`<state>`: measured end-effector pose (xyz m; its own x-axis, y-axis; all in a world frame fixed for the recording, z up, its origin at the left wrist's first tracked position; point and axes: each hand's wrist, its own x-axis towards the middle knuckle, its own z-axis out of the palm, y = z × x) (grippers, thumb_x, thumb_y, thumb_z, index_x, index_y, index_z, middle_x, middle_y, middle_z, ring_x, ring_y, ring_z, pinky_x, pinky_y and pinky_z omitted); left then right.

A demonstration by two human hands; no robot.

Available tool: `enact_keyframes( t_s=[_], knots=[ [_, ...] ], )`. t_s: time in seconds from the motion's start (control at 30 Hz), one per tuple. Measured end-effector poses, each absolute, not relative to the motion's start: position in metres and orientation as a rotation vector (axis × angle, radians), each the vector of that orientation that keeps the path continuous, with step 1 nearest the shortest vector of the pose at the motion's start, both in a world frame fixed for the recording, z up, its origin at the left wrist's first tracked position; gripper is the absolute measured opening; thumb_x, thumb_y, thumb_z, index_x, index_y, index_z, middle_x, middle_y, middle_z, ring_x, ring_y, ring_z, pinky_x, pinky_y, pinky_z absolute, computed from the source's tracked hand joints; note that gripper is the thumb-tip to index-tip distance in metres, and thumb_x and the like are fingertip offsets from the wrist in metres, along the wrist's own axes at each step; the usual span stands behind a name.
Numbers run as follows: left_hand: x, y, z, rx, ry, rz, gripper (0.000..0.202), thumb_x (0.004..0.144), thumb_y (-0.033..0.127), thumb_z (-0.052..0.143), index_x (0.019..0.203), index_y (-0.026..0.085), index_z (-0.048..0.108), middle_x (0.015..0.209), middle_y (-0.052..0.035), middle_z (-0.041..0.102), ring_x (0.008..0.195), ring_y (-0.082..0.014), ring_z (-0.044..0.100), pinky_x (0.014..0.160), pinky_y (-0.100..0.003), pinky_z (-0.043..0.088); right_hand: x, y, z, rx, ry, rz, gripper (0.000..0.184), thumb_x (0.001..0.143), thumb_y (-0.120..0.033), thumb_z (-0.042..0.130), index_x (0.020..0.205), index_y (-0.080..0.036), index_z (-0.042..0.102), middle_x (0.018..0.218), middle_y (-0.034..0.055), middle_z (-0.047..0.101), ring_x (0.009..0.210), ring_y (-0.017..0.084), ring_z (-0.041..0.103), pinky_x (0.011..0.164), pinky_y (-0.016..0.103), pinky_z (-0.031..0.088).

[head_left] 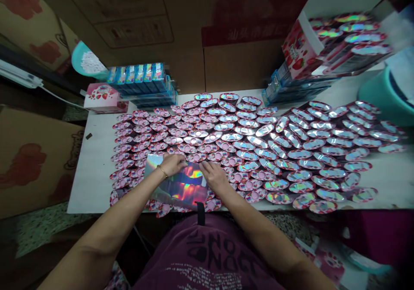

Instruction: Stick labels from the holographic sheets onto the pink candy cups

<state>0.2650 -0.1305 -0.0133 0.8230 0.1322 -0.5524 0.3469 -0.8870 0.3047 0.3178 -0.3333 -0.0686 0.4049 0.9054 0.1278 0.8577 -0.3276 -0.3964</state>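
Observation:
A shiny holographic sheet lies at the near edge of the white table, on top of rows of pink oval cups with holographic lids. My left hand, with a gold bracelet at the wrist, rests on the sheet's upper left part with fingers curled. My right hand presses the sheet's upper right edge, fingers bent and pinched together. I cannot make out anything small held in either hand.
Stacks of blue boxes and a pink strawberry box stand at the back left. More blue packs and a tilted strawberry carton sit back right, beside a teal bucket. Cardboard boxes line the left.

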Motion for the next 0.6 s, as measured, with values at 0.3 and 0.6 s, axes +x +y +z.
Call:
enact_keyframes(
  t_s=[0.3, 0.6],
  knots=[
    [0.258, -0.142, -0.022, 2.751, 0.427, -0.58, 0.016, 0.075, 0.028, 0.05, 0.083, 0.019, 0.062, 0.094, -0.0091, 0.063, 0.094, -0.0245, 0.052, 0.08, -0.036, 0.031, 0.326, -0.339, -0.02, -1.934, -0.92, 0.438, 0.017, 0.084, -0.024, 0.043, 0.081, -0.019, 0.059, 0.085, 0.005, 0.06, 0.082, 0.016, 0.053, 0.075, 0.029, 0.041],
    [0.303, -0.187, -0.014, 1.569, 0.618, -0.262, 0.041, 0.076, 0.049, 0.046, 0.095, 0.016, 0.063, 0.089, -0.0074, 0.065, 0.076, -0.0152, 0.057, 0.065, -0.025, 0.041, 0.374, -0.352, -0.018, -1.502, 0.045, 0.746, 0.025, 0.066, -0.042, 0.059, 0.071, -0.017, 0.058, 0.058, -0.002, 0.054, 0.053, 0.011, 0.049, 0.053, 0.023, 0.038]
  ],
)
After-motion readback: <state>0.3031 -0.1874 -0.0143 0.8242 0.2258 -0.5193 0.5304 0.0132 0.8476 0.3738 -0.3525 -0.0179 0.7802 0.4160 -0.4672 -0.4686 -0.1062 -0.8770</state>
